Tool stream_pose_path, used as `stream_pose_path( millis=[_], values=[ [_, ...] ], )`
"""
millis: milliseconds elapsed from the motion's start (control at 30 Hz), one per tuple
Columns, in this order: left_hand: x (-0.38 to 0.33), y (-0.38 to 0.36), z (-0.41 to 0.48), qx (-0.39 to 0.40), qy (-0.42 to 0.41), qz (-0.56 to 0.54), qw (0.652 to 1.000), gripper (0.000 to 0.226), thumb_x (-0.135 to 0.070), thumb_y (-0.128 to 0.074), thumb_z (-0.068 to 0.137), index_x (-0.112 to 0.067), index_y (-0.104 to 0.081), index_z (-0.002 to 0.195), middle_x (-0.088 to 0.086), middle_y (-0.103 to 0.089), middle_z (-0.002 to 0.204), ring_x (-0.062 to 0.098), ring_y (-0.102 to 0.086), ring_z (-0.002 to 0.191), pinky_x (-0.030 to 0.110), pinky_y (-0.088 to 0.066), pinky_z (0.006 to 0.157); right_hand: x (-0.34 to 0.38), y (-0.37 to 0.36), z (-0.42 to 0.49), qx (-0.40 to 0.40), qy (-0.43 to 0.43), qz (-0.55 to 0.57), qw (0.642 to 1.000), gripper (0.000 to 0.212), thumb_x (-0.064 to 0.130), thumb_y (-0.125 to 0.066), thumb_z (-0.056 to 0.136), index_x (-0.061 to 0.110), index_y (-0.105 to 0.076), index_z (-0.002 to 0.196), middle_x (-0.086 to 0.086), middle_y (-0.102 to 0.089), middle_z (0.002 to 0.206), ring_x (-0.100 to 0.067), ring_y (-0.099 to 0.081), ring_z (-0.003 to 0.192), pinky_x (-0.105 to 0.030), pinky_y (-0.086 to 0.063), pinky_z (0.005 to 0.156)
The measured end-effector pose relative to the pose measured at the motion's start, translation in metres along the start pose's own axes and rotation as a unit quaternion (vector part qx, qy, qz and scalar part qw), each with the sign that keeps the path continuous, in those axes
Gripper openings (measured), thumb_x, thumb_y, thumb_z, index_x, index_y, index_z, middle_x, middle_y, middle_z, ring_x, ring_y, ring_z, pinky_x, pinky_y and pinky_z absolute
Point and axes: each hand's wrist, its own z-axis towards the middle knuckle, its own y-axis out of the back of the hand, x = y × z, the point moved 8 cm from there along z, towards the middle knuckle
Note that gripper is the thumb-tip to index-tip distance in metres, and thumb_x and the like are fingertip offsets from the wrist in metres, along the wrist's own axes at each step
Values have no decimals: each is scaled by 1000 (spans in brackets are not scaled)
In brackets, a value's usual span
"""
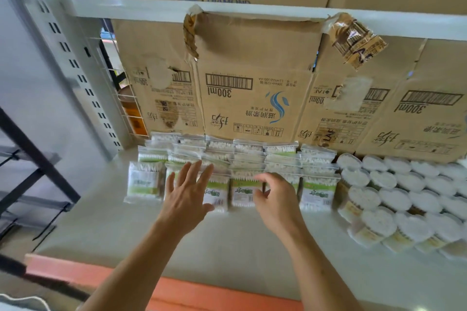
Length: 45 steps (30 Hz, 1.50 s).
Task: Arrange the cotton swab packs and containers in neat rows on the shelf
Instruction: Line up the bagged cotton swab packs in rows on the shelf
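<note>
Head view: a stray cotton swab pack [145,182] lies on the shelf [227,242] at nine o'clock of the left hand [187,197], its long axis twelve-to-six, just apart from its row. The left fingers [195,171] are spread and empty. The right hand [276,199], farther off, is loosely curled and seems to hold nothing.
</note>
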Motion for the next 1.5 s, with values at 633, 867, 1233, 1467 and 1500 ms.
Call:
stream_pose_path(
  millis=[633, 867, 1233, 1467, 1500],
  values=[
    [9, 2, 23, -19, -98, -5, 995, 84, -45, -64, 84, -22, -17, 149, -2, -22, 153, 19, -10, 145, 46, -5, 116, 25, -35, 30, 48, 7, -202, 978, 58, 3, -61, 87, 13, -43, 141, -1, -40, 146, -19, -51, 125, -30, -45, 101],
    [9, -1, 24, -55, -117, 25, 991, 93, -42, -83, 64, -14, -39, 141, 5, -46, 134, 27, -37, 131, 54, -25, 109, 19, -35, 11, -12, 38, -178, 983, 39, 7, -60, 87, 9, -54, 126, 1, -43, 136, -18, -62, 97, -24, -50, 81],
    [10, 2, 24, -69, -108, 27, 991, 87, -41, -88, 55, -13, -52, 129, 6, -53, 123, 28, -43, 123, 56, -34, 103, 6, -38, 6, -8, 46, -160, 986, 47, 12, -59, 88, 17, -50, 134, 7, -32, 150, -15, -62, 99, -21, -47, 74],
    [7, 4, 25, -43, -96, 30, 994, 83, -41, -79, 69, -15, -42, 138, 8, -42, 138, 28, -31, 135, 52, -18, 112, 6, -36, 15, 50, 7, -166, 985, 56, 13, -56, 90, 21, -39, 142, 6, -13, 160, -11, -58, 79, -27, -48, 80],
    [6, 4, 25, -39, -97, 29, 994, 83, -42, -78, 70, -15, -41, 139, 8, -40, 141, 29, -28, 137, 52, -16, 113, 8, -35, 18, 55, 3, -165, 985, 58, 11, -55, 89, 21, -38, 143, 4, -15, 159, -14, -61, 92, -29, -49, 83]
  ],
)
